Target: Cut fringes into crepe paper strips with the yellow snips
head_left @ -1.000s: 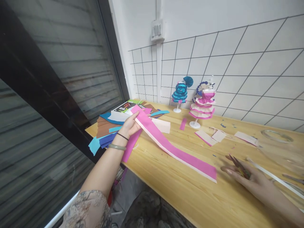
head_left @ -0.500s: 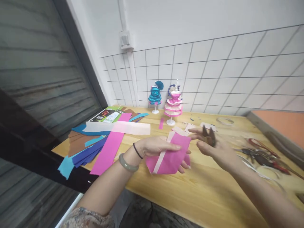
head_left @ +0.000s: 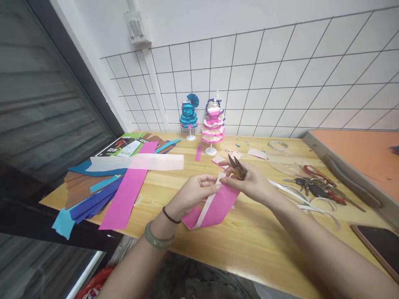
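A pink paper piece (head_left: 218,207) with a pale strip along one side is held above the wooden table. My left hand (head_left: 199,192) pinches its upper left edge between thumb and fingers. At the upper right edge, my right hand (head_left: 247,180) grips the same piece with thumb and fingertips. Small dark snips (head_left: 237,167) are tucked in my right hand, blades pointing up and left. Part of the left fingers is hidden behind the paper.
Paper strips in pink (head_left: 131,195), white (head_left: 162,162), blue and brown lie left. Two small dressed stands (head_left: 213,128) are at the back. Keys (head_left: 307,182), white ribbon and a phone (head_left: 380,247) lie right, beside an orange-topped board (head_left: 358,162).
My right hand has come in and taken hold of the pink piece's upper edge. My left hand has shifted from lying across the paper to pinching its edge. The view has turned slightly right.
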